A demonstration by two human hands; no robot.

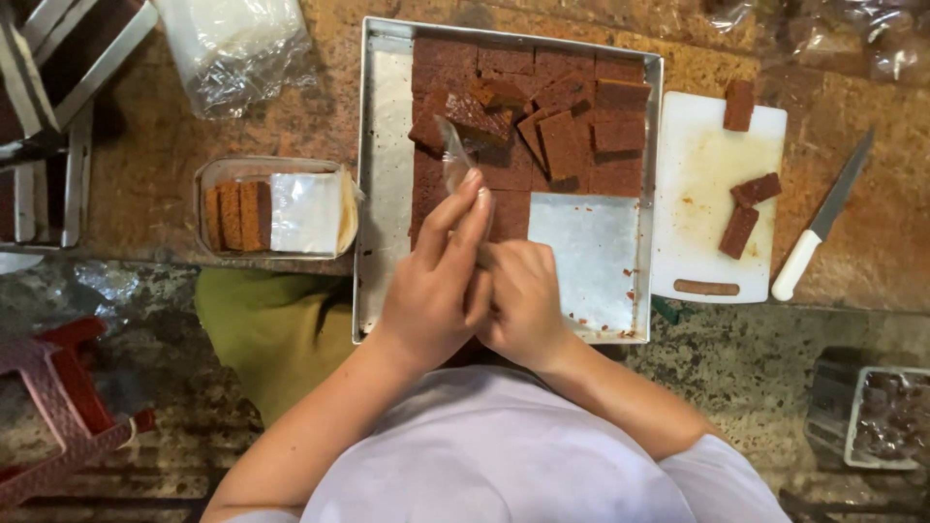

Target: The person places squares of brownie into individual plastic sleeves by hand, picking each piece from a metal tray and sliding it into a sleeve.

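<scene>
Pinching a clear wrapper [453, 155], both hands' fingers [463, 218] close together; wrapper rises beyond the fingertips, over tray [383, 194] of brown cake [567, 145].

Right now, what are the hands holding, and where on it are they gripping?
A small clear plastic wrapper, pinched at its lower end between the left hand and right hand; its upper end sticks up free above the cake tray.

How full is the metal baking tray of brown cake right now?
Partly full. The metal tray holds cut brown cake slabs across its far part, while its near right corner and left strip show bare metal.
</scene>
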